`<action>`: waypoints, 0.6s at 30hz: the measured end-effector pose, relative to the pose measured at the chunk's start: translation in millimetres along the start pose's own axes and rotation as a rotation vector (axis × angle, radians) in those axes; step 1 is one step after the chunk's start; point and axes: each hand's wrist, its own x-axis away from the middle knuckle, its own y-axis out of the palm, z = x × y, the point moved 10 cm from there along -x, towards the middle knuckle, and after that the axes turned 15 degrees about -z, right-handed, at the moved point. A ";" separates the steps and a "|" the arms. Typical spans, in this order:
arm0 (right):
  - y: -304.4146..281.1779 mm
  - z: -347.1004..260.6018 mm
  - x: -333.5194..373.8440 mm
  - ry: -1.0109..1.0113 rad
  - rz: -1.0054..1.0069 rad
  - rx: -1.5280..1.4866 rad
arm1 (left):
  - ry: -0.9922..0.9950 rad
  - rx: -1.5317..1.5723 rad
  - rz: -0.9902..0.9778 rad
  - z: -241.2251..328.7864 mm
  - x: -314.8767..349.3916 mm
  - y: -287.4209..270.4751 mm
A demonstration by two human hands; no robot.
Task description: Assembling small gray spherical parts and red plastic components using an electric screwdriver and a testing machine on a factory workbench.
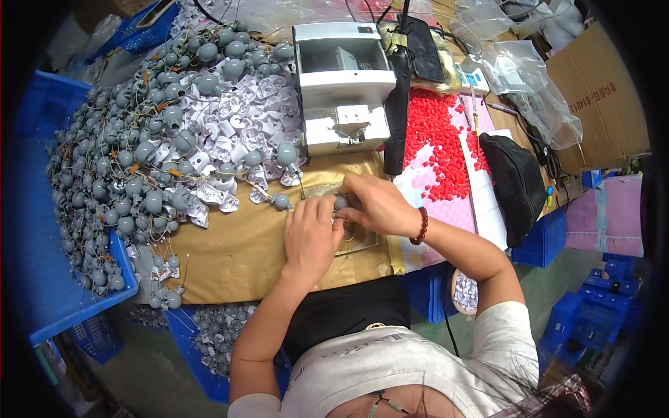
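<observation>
Both hands meet over a clear flat plate (367, 245) on the tan-covered bench. My right hand (380, 203) is closed around a small grey ball-shaped part (341, 202), pinching it between thumb and fingers. Right beside it, my left hand (310, 235) has its fingers curled together; what they grip is hidden behind them. Just beyond the left fingers lies another grey ball (281, 201) joined to a white piece. A larger grey ball (286, 154) rests near the machine's lower left corner.
A white-and-grey bench machine (345, 87) stands straight ahead. Left of it spreads a heap of wired grey balls (150, 152) over white plastic pieces (237, 125), beside a blue tray (42, 279). Small red caps (435, 139) and a black pouch (514, 187) lie to the right.
</observation>
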 end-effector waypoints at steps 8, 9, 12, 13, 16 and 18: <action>-15.4 -8.9 4.2 -0.181 0.156 0.105 | -0.002 -0.017 -0.031 6.8 -7.2 3.7; -19.6 -15.5 13.6 -0.287 0.253 0.165 | -0.004 -0.018 -0.028 7.2 -7.4 4.2; -90.2 -18.5 60.4 -0.348 0.947 0.342 | 0.012 -0.006 -0.006 4.6 -4.5 4.1; -103.9 0.6 61.0 -0.163 1.054 0.377 | 0.008 -0.007 -0.004 5.0 -2.2 4.7; -109.2 100.9 17.5 -0.052 0.855 -0.329 | 0.019 -0.011 0.022 8.1 -3.2 0.0; -105.1 118.1 11.2 -0.023 0.768 -0.498 | 0.027 -0.006 0.028 10.5 -3.0 1.5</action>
